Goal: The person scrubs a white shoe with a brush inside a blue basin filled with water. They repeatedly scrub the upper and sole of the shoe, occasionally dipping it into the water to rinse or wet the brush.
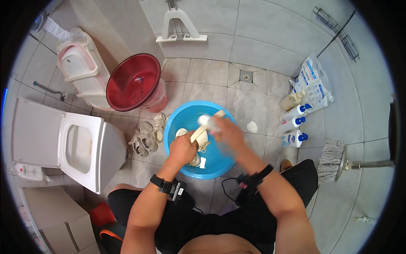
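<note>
A light blue plastic basin (228, 158) stands on the tiled floor before me, with water in it. Over it my left hand (184, 148) grips a pale, cream-coloured shoe (201, 139) whose laces hang down. My right hand (229, 131), blurred, is closed around a white object (204, 120) against the shoe's edge; whether that is a brush or something else I cannot tell. Another pale shoe (181, 132) lies partly hidden in the basin under my left hand.
Several worn shoes (147, 136) stand left of the basin. Beyond them a red basin (134, 82) rests on a lined bin. A white toilet (81, 149) is at left. Pump bottles (290, 138) and a mop head (331, 160) are at right. White powder (252, 127) lies on the floor.
</note>
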Tool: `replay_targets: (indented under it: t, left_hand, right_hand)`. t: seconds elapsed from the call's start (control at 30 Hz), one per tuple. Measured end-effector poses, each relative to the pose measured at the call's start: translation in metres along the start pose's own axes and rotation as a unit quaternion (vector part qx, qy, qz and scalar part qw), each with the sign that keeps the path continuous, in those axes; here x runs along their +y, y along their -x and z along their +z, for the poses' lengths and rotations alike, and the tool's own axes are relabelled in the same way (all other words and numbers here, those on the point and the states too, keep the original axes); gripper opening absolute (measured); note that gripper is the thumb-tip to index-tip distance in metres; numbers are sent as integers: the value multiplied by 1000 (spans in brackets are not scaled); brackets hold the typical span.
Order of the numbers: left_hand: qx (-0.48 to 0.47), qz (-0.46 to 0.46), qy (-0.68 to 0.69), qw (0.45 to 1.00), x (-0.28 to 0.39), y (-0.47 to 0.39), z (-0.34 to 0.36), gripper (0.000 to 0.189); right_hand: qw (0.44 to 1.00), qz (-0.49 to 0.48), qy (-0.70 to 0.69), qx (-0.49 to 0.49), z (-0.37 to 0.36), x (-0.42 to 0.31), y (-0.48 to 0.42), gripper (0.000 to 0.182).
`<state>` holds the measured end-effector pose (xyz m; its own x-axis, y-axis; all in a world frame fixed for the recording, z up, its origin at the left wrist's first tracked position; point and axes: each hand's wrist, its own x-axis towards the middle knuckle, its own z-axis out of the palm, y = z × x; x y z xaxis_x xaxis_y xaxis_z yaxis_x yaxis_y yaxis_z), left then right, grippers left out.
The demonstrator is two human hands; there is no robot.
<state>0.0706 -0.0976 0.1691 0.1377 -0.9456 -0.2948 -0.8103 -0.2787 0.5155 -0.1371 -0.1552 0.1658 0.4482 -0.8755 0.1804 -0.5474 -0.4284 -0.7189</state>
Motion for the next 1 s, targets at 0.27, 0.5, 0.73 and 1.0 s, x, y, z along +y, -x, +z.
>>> replay_targets:
  t: [0.27, 0.5, 0.73, 1.0]
  left_hand:
    - [26, 26, 5, 999, 3, 9, -6, 38]
    - [10, 19, -34, 999, 13, 7, -12, 37]
    - [11, -5, -19, 1000, 11, 7, -12, 31]
    - [15, -8, -34, 999, 12, 9, -10, 33]
  right_hand:
    - [998, 13, 58, 18, 2, 3, -7, 48]
    - [996, 61, 61, 17, -2, 11, -7, 49]
    - [998, 55, 41, -4, 14, -11, 6, 50]
    - [997, 67, -42, 19, 38, 8, 12, 48]
